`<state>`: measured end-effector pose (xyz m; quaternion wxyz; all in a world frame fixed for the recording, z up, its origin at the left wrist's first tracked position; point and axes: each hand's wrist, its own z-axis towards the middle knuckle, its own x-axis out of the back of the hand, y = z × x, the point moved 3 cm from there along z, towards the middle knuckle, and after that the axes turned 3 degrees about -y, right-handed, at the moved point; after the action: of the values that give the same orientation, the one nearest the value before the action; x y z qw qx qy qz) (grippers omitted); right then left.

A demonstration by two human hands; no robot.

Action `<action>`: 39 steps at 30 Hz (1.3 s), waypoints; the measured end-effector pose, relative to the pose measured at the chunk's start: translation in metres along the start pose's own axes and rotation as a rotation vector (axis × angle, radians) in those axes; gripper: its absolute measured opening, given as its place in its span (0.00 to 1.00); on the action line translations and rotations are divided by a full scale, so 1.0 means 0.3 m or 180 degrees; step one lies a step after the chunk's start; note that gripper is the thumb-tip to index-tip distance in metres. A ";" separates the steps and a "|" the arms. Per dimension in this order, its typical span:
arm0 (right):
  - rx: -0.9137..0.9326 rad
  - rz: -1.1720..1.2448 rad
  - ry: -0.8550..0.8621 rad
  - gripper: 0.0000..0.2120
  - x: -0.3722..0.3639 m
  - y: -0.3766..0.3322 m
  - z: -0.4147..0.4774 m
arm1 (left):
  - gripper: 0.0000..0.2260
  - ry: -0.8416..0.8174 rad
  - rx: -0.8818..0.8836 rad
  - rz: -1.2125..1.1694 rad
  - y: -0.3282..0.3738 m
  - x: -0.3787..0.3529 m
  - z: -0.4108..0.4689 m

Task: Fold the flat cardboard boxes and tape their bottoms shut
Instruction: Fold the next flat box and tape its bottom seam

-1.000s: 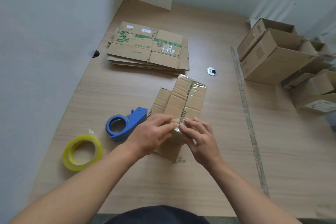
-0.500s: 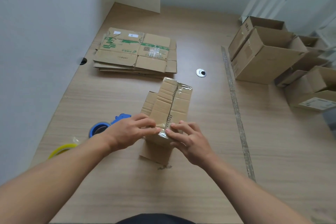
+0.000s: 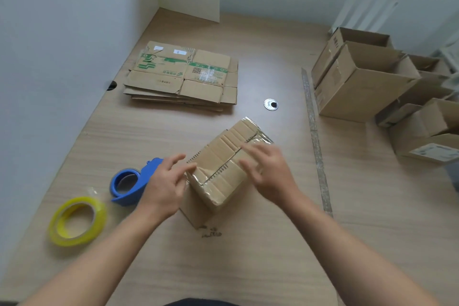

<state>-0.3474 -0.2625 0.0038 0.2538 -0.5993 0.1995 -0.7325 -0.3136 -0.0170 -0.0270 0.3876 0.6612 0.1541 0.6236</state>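
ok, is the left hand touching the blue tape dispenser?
Cannot tell. In the head view the left hand covers one end of the blue tape dispenser, so any contact or gap between them is hidden, and there is no second view.

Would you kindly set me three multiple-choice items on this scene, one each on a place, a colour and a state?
1. Where does the stack of flat boxes lie? A) far left, by the wall B) near right corner C) dead centre
2. What colour is the tape dispenser? A) red B) blue C) green
3. How is the box that the right hand touches? A) flat B) flaps gaping C) flaps shut, taped

Key: A, it lies beyond the dispenser, close to the wall; B, its body is blue; C, shiny tape covers the seam.
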 end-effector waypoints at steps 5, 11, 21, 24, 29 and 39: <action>-0.1851 0.0953 -0.0193 0.22 0.059 0.195 0.203 | 0.30 0.0028 0.1203 -0.0295 0.073 -0.077 -0.024; -0.1888 0.0986 -0.0233 0.07 -0.009 0.215 0.123 | 0.30 0.0264 0.1421 -0.0560 0.058 -0.102 -0.038; -0.1836 0.0572 -0.0192 0.12 -0.035 0.212 0.018 | 0.24 0.0259 0.1844 -0.0444 0.046 -0.104 -0.009; -0.2006 0.0475 0.0169 0.14 -0.053 0.184 -0.001 | 0.23 0.0222 0.1971 -0.0384 0.055 -0.109 -0.016; -0.2165 0.0400 0.0101 0.17 -0.044 0.178 -0.021 | 0.14 0.0623 0.1764 -0.0247 0.079 -0.092 -0.027; -0.2796 0.0169 -0.0496 0.48 -0.097 0.084 -0.033 | 0.46 0.0252 0.2127 -0.0221 0.129 -0.179 -0.035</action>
<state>-0.3494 -0.2649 -0.0360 0.0082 -0.6983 0.4873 -0.5242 -0.3438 -0.0757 -0.0383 0.1641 0.7213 0.3873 0.5502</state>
